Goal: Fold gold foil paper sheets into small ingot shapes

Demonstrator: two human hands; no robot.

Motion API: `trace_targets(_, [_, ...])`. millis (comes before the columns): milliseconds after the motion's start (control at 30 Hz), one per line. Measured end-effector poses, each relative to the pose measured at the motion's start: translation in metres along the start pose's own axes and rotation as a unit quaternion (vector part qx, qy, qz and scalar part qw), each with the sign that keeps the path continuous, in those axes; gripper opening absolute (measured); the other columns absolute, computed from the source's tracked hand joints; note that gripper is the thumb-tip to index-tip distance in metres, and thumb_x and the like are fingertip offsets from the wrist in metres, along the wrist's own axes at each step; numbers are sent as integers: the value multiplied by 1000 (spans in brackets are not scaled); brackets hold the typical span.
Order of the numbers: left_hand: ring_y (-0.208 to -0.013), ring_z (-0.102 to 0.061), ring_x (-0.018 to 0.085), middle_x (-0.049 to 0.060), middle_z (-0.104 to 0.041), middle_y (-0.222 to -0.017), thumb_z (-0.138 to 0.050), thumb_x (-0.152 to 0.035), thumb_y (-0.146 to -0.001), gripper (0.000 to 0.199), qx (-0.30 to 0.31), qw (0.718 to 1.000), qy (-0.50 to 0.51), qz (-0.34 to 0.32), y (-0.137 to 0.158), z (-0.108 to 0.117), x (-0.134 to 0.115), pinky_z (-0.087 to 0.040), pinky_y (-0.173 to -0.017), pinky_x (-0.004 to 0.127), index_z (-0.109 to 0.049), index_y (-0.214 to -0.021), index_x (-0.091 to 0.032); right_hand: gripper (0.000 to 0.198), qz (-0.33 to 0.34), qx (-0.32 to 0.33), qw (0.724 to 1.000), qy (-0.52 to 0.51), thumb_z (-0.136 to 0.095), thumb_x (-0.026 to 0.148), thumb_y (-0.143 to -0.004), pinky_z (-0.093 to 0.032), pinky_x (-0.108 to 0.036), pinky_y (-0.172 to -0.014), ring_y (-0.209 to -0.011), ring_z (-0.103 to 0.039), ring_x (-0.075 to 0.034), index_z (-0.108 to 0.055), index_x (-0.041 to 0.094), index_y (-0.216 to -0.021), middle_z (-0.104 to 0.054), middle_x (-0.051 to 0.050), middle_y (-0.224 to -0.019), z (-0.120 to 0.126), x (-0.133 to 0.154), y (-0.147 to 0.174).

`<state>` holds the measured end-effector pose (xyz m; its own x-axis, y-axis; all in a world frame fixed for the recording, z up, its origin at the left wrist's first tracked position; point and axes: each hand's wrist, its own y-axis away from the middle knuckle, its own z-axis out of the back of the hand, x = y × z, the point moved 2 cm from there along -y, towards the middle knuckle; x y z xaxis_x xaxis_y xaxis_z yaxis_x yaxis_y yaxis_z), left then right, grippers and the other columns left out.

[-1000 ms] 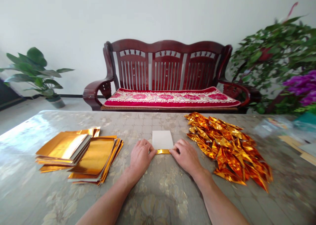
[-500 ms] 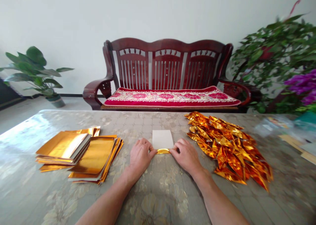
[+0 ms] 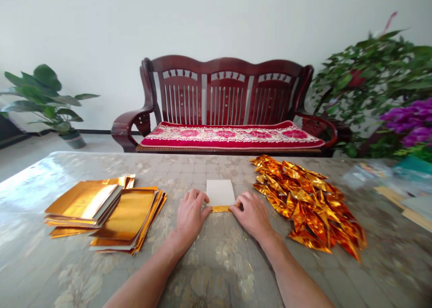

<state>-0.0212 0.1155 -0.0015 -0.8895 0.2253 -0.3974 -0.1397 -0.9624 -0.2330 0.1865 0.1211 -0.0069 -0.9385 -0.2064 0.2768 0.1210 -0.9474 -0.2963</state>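
A small sheet of gold foil paper (image 3: 220, 192) lies on the table between my hands, its pale side up. Along its near edge runs a narrow folded strip (image 3: 220, 209) with the gold side showing. My left hand (image 3: 191, 212) has thumb and fingers closed on the strip's left end. At the right end, my right hand (image 3: 253, 214) grips it the same way, thumb and index finger together. The far part of the sheet lies flat and free.
Two stacks of gold foil sheets, one (image 3: 81, 202) partly beside the other (image 3: 130, 211), lie to the left. On the right is a heap of folded gold foil pieces (image 3: 303, 204). Plastic bags (image 3: 367, 174) sit farther right. A wooden bench (image 3: 226, 96) stands beyond the table (image 3: 216, 272).
The folded strip, bowed upward before, now lies flatter and straighter. Both hands keep hold of its ends. The whole view has shifted slightly.
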Motion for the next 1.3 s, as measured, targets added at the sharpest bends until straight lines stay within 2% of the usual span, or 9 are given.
trace_targets(67, [-103,-52,21,4,-59,-108,-61,-22,-88,11,5,999,11,-42,1,-1,-3,-42,-91,33,-65,-98,-23,20,-10,1,1000,-2,-70,38,-81,-33,-31,-71,-85,-54,-19,-61,24,-70,-60,0,-84,0,-1,0])
trace_targets(200, [-102,-53,20,5,-62,-103,-54,-17,-93,17,83,984,8,-155,5,-5,-15,-45,-87,31,-68,-98,-25,16,-22,3,1000,-3,-69,39,-82,-34,-32,-74,-90,-55,-21,-63,25,-77,-61,0,-89,-1,-1,1])
trace_targets(267, [-98,-55,22,5,-63,-99,-53,-18,-94,16,110,978,-19,-177,10,-6,-22,-47,-84,32,-67,-100,-24,15,-23,4,1000,5,-67,39,-83,-34,-33,-76,-91,-54,-22,-63,25,-81,-62,-1,-92,-1,0,2])
trace_targets(400, [-97,-57,26,10,-64,-103,-52,-13,-92,19,127,971,-110,-168,20,-10,-35,-50,-85,38,-65,-106,-16,12,-25,-16,999,36,-64,33,-85,-35,-36,-81,-95,-52,-25,-62,24,-93,-62,-5,-99,-3,10,7])
trace_targets(567, [-101,-59,28,11,-64,-108,-52,-12,-92,29,135,967,-137,-164,25,-14,-42,-51,-87,41,-61,-119,-13,33,-30,-21,999,29,-65,39,-85,-36,-40,-88,-102,-50,-29,-59,20,-112,-60,-11,-110,-10,27,10])
trace_targets(967, [-97,-63,29,14,-68,-102,-50,-7,-90,23,156,967,-178,-92,25,5,-36,-49,-84,41,-67,-103,-13,22,-60,-26,998,23,-62,25,-86,-37,-39,-89,-103,-50,-29,-60,23,-107,-60,-9,-109,-3,-2,7])
trace_targets(1133, [-94,-62,24,8,-67,-97,-45,-17,-96,23,102,984,-123,-75,19,5,-25,-47,-84,35,-67,-91,-19,15,37,-30,998,-35,-56,12,-87,-39,-33,-86,-98,-52,-23,-64,23,-95,-62,-5,-99,-1,1,7])
trace_targets(1233, [-94,-61,21,5,-65,-96,-49,-26,-96,18,68,993,-85,-34,12,7,-13,-46,-83,31,-66,-89,-21,23,122,-10,991,-61,-50,6,-88,-39,-29,-81,-91,-54,-19,-66,22,-83,-63,-3,-89,-1,5,9])
trace_targets(1300, [-95,-60,21,5,-63,-98,-56,-31,-94,14,51,994,-92,-1,8,9,-7,-45,-83,31,-65,-93,-21,27,135,-12,989,-66,-49,4,-88,-39,-28,-79,-87,-55,-18,-68,22,-80,-63,-3,-84,-2,6,10])
